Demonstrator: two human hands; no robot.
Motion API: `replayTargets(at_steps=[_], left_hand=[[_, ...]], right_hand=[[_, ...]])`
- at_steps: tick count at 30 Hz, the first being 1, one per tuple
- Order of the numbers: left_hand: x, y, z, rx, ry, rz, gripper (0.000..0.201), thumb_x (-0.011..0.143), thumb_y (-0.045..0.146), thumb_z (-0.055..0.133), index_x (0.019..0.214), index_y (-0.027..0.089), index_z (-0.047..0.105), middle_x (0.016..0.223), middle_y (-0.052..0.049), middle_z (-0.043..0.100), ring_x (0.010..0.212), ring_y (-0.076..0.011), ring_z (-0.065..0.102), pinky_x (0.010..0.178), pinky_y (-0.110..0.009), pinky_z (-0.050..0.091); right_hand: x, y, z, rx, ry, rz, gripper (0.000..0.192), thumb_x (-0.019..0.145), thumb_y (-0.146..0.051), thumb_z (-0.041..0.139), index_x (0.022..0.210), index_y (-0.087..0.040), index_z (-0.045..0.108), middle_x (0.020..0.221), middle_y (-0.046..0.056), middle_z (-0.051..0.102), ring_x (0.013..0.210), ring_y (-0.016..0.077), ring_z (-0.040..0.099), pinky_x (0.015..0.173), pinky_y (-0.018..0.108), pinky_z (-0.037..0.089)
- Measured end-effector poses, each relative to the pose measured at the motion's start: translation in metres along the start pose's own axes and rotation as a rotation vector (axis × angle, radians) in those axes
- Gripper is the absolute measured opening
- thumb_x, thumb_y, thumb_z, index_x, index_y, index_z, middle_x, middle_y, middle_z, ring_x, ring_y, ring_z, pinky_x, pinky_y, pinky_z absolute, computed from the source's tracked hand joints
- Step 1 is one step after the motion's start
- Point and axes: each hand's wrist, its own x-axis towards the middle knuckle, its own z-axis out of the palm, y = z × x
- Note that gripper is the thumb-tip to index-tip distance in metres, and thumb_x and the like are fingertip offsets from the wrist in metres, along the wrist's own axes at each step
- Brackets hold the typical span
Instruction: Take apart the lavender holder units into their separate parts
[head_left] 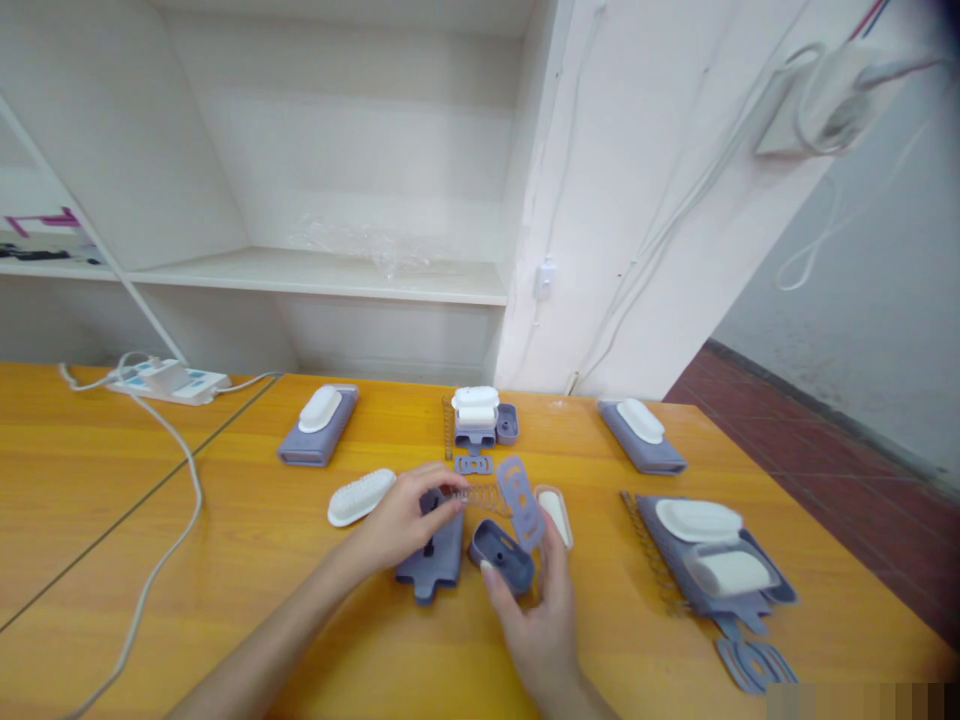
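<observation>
Purple plate (520, 503) sits in right hand (541, 615); left hand (401, 515) pinches spring (484, 496), best held straight, before desk's (255, 540) far edge.

Toward the back left of the orange wooden table (90, 480), I see a white power strip (199, 386), with a pale cable (196, 480) curving down toward me. Beyond, crumpled clear film (390, 255) lies on a white shelf (435, 291); farther left sits something magenta (66, 217), too small for me to name. The white pillar (645, 130) carries a small fitting (545, 282). Reddish floor tiles (840, 510) show at my right.
</observation>
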Motion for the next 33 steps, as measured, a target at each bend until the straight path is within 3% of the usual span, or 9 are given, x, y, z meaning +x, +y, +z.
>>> replayTargets(at_steps=[3, 6, 8, 10, 19, 24, 27, 30, 33], left_hand=[[0.000, 0.002, -0.011, 0.045, -0.058, 0.005, 0.017, 0.083, 0.033, 0.059, 0.095, 0.024, 0.068, 0.097, -0.002, 0.066, 0.096, -0.0185, 0.058, 0.088, -0.029, 0.043], [0.000, 0.004, -0.017, 0.060, -0.068, -0.010, 0.016, 0.082, 0.033, 0.060, 0.092, 0.024, 0.069, 0.095, -0.002, 0.067, 0.093, -0.0183, 0.059, 0.087, -0.029, 0.044], [0.000, 0.005, -0.019, 0.026, -0.060, -0.023, 0.016, 0.082, 0.032, 0.060, 0.092, 0.023, 0.069, 0.095, -0.002, 0.067, 0.091, -0.0175, 0.059, 0.085, -0.028, 0.044], [0.000, 0.005, -0.019, -0.010, -0.057, -0.046, 0.016, 0.082, 0.032, 0.060, 0.093, 0.022, 0.068, 0.095, -0.002, 0.067, 0.090, -0.0172, 0.060, 0.084, -0.027, 0.045], [0.000, -0.001, -0.013, -0.096, -0.045, -0.110, 0.024, 0.088, 0.035, 0.051, 0.099, 0.018, 0.064, 0.084, -0.002, 0.066, 0.076, -0.0144, 0.058, 0.070, -0.025, 0.045], [-0.001, 0.001, -0.013, -0.155, -0.072, -0.088, 0.024, 0.077, 0.030, 0.067, 0.099, 0.019, 0.065, 0.087, -0.001, 0.065, 0.079, -0.0146, 0.059, 0.074, -0.025, 0.047], [-0.001, 0.002, -0.015, -0.152, -0.058, -0.111, 0.020, 0.077, 0.028, 0.066, 0.095, 0.018, 0.067, 0.089, -0.002, 0.066, 0.074, -0.0131, 0.061, 0.073, -0.025, 0.048], [-0.001, 0.002, -0.013, -0.115, -0.037, -0.177, 0.020, 0.081, 0.032, 0.061, 0.093, 0.017, 0.067, 0.079, 0.000, 0.066, 0.057, -0.0102, 0.058, 0.060, -0.023, 0.046], [-0.002, 0.000, -0.010, -0.011, -0.003, -0.152, 0.023, 0.084, 0.037, 0.058, 0.094, 0.018, 0.066, 0.063, 0.004, 0.060, 0.053, -0.0100, 0.054, 0.054, -0.020, 0.041]], right_hand=[[0.001, -0.004, -0.002, 0.153, 0.043, -0.033, 0.078, 0.078, -0.035, 0.064, 0.142, -0.024, 0.022, 0.138, 0.014, 0.040, 0.120, 0.0259, 0.048, 0.097, 0.043, 0.042], [0.004, -0.006, -0.005, 0.188, 0.033, 0.022, 0.054, 0.087, -0.037, 0.052, 0.137, -0.023, 0.034, 0.110, 0.008, 0.057, 0.096, 0.0192, 0.058, 0.086, 0.035, 0.047], [0.006, -0.006, -0.007, 0.187, 0.017, 0.098, 0.044, 0.091, -0.038, 0.045, 0.132, -0.022, 0.042, 0.089, 0.003, 0.058, 0.080, 0.0156, 0.058, 0.076, 0.030, 0.047], [0.007, -0.006, -0.007, 0.195, 0.024, 0.148, 0.044, 0.092, -0.041, 0.044, 0.132, -0.022, 0.043, 0.081, 0.001, 0.056, 0.070, 0.0141, 0.054, 0.068, 0.027, 0.046], [0.011, -0.007, -0.004, 0.234, 0.093, 0.203, 0.048, 0.091, -0.046, 0.043, 0.133, -0.022, 0.042, 0.093, 0.003, 0.055, 0.060, 0.0112, 0.051, 0.060, 0.028, 0.045], [0.018, -0.008, -0.006, 0.254, 0.148, 0.275, 0.046, 0.091, -0.049, 0.041, 0.126, -0.021, 0.047, 0.090, 0.002, 0.055, 0.056, 0.0103, 0.050, 0.056, 0.027, 0.044], [0.021, -0.009, -0.008, 0.270, 0.151, 0.283, 0.044, 0.091, -0.050, 0.040, 0.124, -0.021, 0.048, 0.090, 0.001, 0.054, 0.054, 0.0096, 0.049, 0.056, 0.027, 0.044], [0.021, -0.010, -0.008, 0.279, 0.151, 0.282, 0.044, 0.091, -0.050, 0.040, 0.122, -0.020, 0.049, 0.089, 0.002, 0.054, 0.056, 0.0104, 0.051, 0.056, 0.028, 0.044], [0.021, -0.010, -0.008, 0.280, 0.148, 0.274, 0.045, 0.091, -0.050, 0.040, 0.121, -0.019, 0.049, 0.089, 0.002, 0.055, 0.057, 0.0111, 0.051, 0.057, 0.028, 0.045]])
